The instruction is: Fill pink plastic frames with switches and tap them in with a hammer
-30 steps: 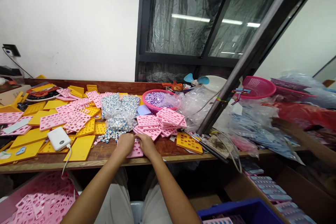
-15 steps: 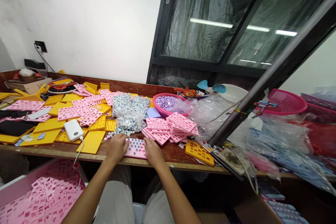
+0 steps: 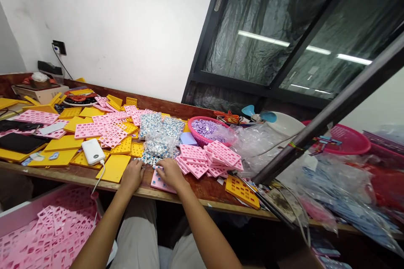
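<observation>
Pink tray [image 3: 159, 181] near table edge [image 3: 189, 198].

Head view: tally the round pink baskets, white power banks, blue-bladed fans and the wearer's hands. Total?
Round pink plastic baskets: 2
White rectangular power bank: 1
Small blue-bladed fan: 1
Hands, left hand and right hand: 2
Total: 6

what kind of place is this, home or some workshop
Most likely a small assembly or packing workshop. The long wooden bench is heaped with pink slotted trays, yellow trays and bags of small blue-and-white parts. Both hands, left hand and right hand, work at one pink tray.
</observation>
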### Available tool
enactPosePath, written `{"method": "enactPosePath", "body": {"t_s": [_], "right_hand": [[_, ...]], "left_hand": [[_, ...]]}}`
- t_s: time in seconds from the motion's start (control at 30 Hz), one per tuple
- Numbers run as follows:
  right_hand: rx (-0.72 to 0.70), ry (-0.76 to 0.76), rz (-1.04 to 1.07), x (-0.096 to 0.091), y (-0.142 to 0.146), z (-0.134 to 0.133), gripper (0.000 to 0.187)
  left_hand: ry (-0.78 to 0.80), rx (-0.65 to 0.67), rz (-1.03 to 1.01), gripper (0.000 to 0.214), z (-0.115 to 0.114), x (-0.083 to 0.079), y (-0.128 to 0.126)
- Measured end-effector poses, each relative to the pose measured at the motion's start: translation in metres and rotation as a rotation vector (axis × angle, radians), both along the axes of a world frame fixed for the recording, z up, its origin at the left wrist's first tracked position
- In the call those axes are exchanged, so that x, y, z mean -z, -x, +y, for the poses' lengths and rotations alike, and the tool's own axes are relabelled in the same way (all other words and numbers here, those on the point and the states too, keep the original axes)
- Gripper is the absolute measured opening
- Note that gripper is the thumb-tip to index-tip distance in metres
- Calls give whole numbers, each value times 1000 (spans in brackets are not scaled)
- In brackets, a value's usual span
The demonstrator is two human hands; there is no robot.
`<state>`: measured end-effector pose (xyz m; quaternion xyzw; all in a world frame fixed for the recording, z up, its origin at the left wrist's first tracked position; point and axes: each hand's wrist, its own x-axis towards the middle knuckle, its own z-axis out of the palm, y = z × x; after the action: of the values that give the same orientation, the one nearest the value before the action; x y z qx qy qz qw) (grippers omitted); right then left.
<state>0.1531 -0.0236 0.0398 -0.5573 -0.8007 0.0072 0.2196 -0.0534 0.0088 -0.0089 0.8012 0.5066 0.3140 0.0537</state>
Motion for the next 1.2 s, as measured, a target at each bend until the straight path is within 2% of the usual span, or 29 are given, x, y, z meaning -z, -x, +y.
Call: {"method": "enactPosePath", "body": {"t_s": [0.1,0.2,0.3,0.47,0.57,0.7,0.8,0.9,1.0,1.1,1.2], "right_hand": [[-22,41,-95,-4,26,26,9],[-28,81,-163,-6,39,42,14],[-20,118,-207,-7,41,50,19],[0,179,-237,-6,37,52,9],[-15,211,-213,-4,37,53,19],[-67,203,-105,-5,41,56,9],[-121,160,34,-11,37,55,23],[-136,80,230,-18,17,40,28],[-72,-8,443,-16,-18,7,25],[58,-97,618,1,-52,-30,23],[178,-175,737,26,-71,-55,25]], "left_hand": [[38,21,-33,14,1,-1,2],[47,35,-54,14,3,1,3],[26,54,-63,22,4,4,2],[38,57,-114,25,4,4,3],[42,78,-167,22,5,4,5],[49,108,-208,19,5,3,7],[64,102,-230,19,5,3,7],[83,107,-263,20,7,5,9],[75,125,-313,24,6,5,12],[37,139,-372,26,-4,-7,5],[-23,228,-392,26,-23,-28,-25]]}}
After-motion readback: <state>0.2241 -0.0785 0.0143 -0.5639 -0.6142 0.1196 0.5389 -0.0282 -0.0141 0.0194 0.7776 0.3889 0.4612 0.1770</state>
